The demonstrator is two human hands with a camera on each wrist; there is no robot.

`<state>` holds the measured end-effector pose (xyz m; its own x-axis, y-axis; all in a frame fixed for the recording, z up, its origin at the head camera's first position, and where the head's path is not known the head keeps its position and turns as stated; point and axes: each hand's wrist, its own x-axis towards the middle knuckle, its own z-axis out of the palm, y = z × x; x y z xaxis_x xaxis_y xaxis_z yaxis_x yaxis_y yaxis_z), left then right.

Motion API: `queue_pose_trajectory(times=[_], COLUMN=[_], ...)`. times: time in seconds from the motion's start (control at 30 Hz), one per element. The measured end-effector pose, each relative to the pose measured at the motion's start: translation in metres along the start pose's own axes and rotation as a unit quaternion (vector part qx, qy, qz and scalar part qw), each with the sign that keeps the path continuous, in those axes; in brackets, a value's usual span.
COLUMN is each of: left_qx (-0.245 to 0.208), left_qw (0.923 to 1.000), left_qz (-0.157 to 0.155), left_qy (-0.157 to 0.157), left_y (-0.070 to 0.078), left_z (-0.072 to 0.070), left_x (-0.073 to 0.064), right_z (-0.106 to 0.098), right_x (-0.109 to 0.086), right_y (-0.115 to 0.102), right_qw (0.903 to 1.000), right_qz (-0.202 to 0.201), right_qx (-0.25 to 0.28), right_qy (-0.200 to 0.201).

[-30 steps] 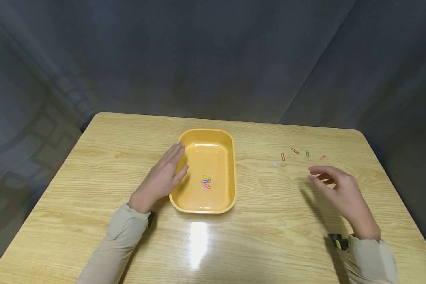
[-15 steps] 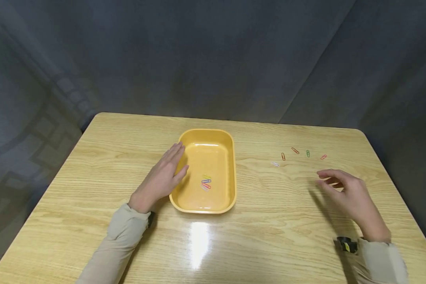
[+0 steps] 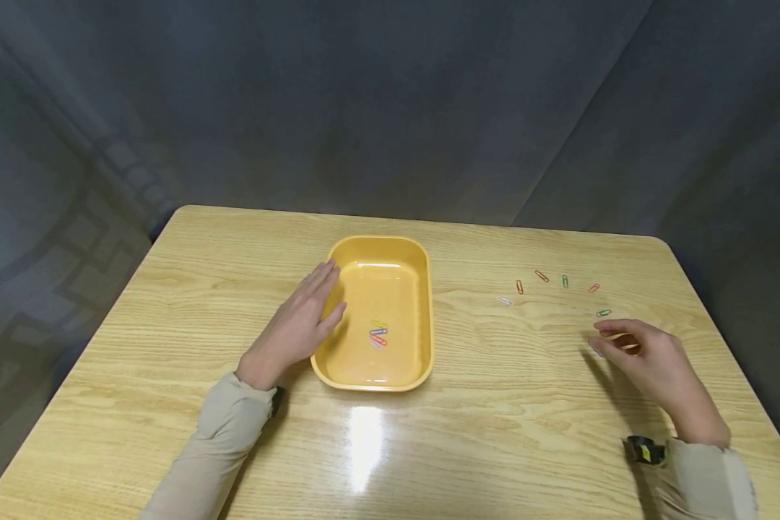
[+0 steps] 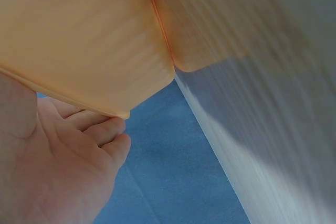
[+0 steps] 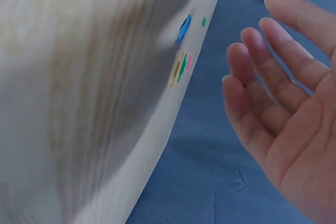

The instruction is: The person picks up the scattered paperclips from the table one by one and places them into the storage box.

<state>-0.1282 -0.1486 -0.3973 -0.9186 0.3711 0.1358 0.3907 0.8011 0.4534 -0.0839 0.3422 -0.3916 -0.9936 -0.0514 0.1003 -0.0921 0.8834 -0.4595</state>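
Note:
My left hand (image 3: 295, 318) rests with fairly straight fingers against the left rim of a yellow rectangular tray (image 3: 427, 318). In the left wrist view, its fingers (image 4: 107, 129) lie along the tray's edge. Inside the tray are several paper clips, among them a blue paper clip (image 3: 378, 331). My right hand (image 3: 656, 365) hovers above the table at the right, fingers loosely bent and thumb apart, holding nothing in the right wrist view. Near its fingertips lie a green paper clip (image 3: 604, 313) and a blue paper clip (image 5: 184, 29). A yellow paper clip (image 5: 176, 69) shows only in the right wrist view.
Farther back on the wooden table (image 3: 481, 433) lie a white paper clip (image 3: 505, 301), two red ones, a second green paper clip (image 3: 565, 282) and a pink paper clip (image 3: 594, 287). A dark curtain (image 3: 390, 108) hangs behind the table's far edge.
My right hand has moved right and nearer to me. A green paper clip and part of a blue one now show beside its fingertips. The left hand and tray have stayed put.

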Motion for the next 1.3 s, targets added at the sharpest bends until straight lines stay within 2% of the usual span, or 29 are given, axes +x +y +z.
queue_pose_trajectory(times=[0.2, 0.67, 0.9, 1.3], left_qx=[0.000, -0.003, -0.002, 0.000], left_qw=[1.0000, 1.0000, 1.0000, 1.0000], left_qz=[0.000, -0.002, -0.003, -0.005], left_qy=[0.000, -0.003, -0.004, -0.005], left_y=[-0.001, 0.000, 0.000, -0.002], left_z=[0.001, 0.000, 0.000, -0.001], left_x=[0.000, 0.001, 0.001, 0.001], right_z=[0.004, 0.009, 0.007, 0.010], right_x=[0.001, -0.001, 0.001, -0.001], right_y=[0.002, 0.009, 0.012, 0.013], right_qw=[0.9988, 0.9976, 0.9935, 0.9937], right_qz=[0.026, 0.027, 0.042, 0.022], right_qx=[-0.003, -0.022, -0.034, -0.040], right_qy=[-0.040, -0.059, -0.100, -0.102])
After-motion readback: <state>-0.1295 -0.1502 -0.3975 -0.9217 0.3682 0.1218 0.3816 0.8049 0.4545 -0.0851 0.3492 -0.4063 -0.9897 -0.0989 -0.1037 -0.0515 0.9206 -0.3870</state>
